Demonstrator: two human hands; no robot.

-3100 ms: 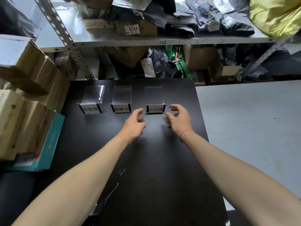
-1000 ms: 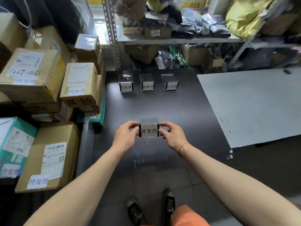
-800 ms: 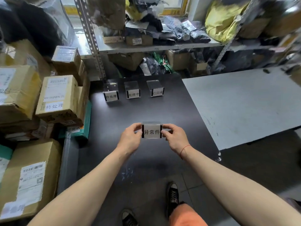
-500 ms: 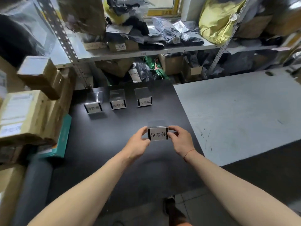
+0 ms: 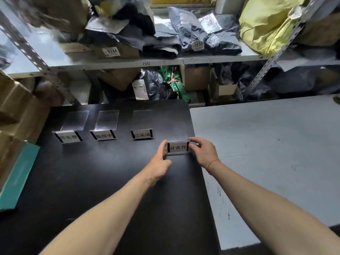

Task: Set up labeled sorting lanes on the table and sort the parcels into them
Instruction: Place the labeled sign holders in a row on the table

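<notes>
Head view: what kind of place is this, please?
Probably a parcel sorting room: metal shelves piled with mailer bags, cardboard boxes stacked at left, and sign holders on the black table.

I count four label stands [image 5: 177, 148] on one black table [image 5: 103, 181], and two hands [image 5: 203, 152].

**Readable labels on the table and the shelf**

The sign holder [image 5: 177, 148], held between the left hand [image 5: 159, 162] and the right hand [image 5: 203, 151], carries the text 异常件. Just beside it on the black table [image 5: 92, 181], another sign [image 5: 142, 135] reads 已完成. The two signs further left are blurred; I cannot read them surely. On the shelf, a cardboard box [image 5: 117, 52] has a white sticker with the number 0244.
</notes>
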